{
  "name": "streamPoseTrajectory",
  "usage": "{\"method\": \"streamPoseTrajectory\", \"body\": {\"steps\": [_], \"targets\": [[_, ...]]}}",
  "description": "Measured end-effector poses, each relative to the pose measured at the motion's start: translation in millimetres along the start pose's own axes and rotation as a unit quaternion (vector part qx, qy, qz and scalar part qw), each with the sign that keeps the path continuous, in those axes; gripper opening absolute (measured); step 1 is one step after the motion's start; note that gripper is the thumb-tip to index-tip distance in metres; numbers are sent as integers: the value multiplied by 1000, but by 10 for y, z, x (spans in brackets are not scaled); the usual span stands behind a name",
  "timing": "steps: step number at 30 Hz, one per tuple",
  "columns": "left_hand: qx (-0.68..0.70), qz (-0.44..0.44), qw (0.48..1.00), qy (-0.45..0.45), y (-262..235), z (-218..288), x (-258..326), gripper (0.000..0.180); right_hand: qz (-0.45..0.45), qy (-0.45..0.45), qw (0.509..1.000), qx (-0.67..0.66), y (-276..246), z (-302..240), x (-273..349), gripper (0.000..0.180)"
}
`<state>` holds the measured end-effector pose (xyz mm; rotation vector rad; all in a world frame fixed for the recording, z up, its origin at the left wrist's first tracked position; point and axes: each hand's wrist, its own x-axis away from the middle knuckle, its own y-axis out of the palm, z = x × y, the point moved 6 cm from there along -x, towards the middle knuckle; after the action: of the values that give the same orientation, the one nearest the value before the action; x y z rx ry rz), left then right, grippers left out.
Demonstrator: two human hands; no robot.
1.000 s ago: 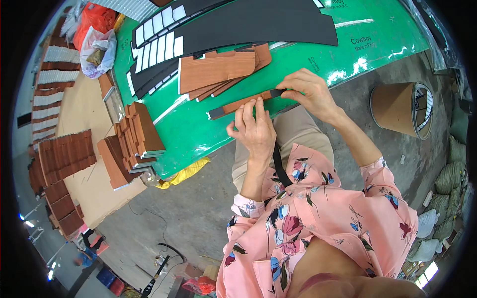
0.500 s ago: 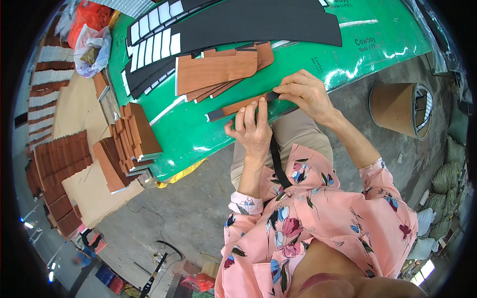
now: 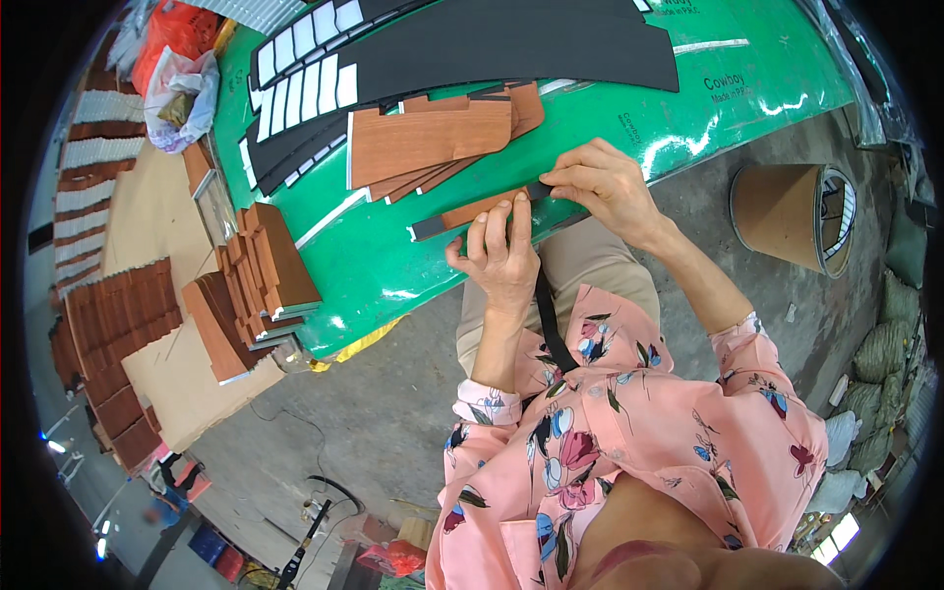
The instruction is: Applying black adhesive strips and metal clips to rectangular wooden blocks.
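A narrow wood-grain strip (image 3: 470, 210) with a black backing lies on the green table (image 3: 393, 265) near its front edge. My left hand (image 3: 501, 258) presses on the strip's middle with its fingers spread. At the strip's right end my right hand (image 3: 600, 185) pinches a black band between thumb and forefinger. A black strip (image 3: 549, 320) hangs down from under my left hand toward my lap. Just behind the hands is a fanned stack of wood-grain sheets (image 3: 433, 143).
Long black sheets (image 3: 511, 44) and black strips with white backing squares (image 3: 295, 64) cover the table's far side. Piles of brown cut pieces (image 3: 261, 275) sit at the table's left end, with more on cardboard (image 3: 128, 324). A round cardboard drum (image 3: 787, 216) stands at my right.
Both hands have stayed on the strip; the left hand's fingers have shifted slightly along it. The view has tilted a little.
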<state>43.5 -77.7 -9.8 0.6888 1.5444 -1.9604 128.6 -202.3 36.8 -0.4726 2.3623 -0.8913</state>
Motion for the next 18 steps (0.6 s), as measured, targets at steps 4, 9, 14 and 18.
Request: {"method": "streamPoseTrajectory", "body": {"steps": [4, 9, 14, 18], "targets": [[2, 4, 1000, 21, -2, 9, 8, 30, 2, 3, 1000, 5, 4, 0, -3, 20], [0, -3, 1000, 23, -6, 10, 18, 30, -1, -13, 999, 30, -3, -39, -4, 20], [-1, -18, 1000, 14, -7, 17, 3, 35, -2, -19, 998, 64, -7, -67, 20, 20], [6, -20, 1000, 18, -16, 35, -40, 42, -22, 21, 999, -17, -30, 81, 54, 27]]}}
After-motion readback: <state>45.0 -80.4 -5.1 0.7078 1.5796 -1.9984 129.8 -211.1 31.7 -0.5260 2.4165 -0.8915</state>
